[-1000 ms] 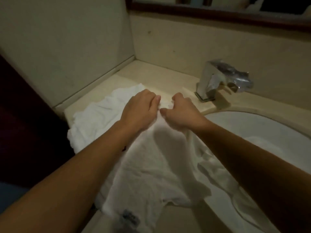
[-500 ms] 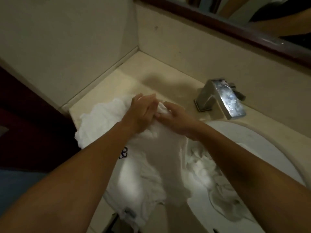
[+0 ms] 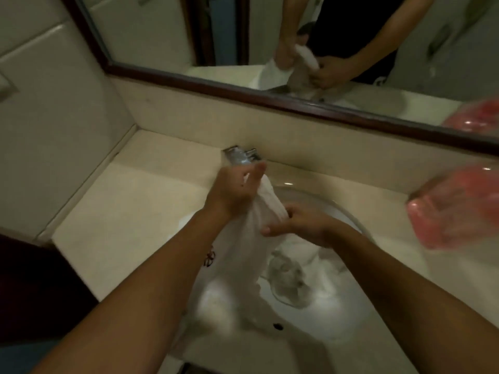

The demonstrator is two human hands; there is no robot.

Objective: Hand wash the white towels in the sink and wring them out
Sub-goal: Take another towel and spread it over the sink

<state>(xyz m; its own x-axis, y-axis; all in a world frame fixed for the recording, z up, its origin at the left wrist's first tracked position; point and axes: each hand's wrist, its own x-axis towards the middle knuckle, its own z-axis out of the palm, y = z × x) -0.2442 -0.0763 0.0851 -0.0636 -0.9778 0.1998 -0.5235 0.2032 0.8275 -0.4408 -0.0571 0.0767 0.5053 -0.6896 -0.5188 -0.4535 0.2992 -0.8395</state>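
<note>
Both hands grip one white towel (image 3: 259, 211) over the sink (image 3: 337, 314) at frame centre: left hand (image 3: 233, 188) above, right hand (image 3: 305, 225) below.

The towel (image 3: 251, 238) in my grip is plain white, with a small dark reddish stitched mark (image 3: 209, 259) near one edge. The sink (image 3: 337, 319) is white too, the counter (image 3: 129, 211) cream, the tap (image 3: 240, 156) shiny silver. The mirror frame (image 3: 270, 98) is dark reddish brown. A blurred packet (image 3: 453, 209) on my right is pink-red.
</note>
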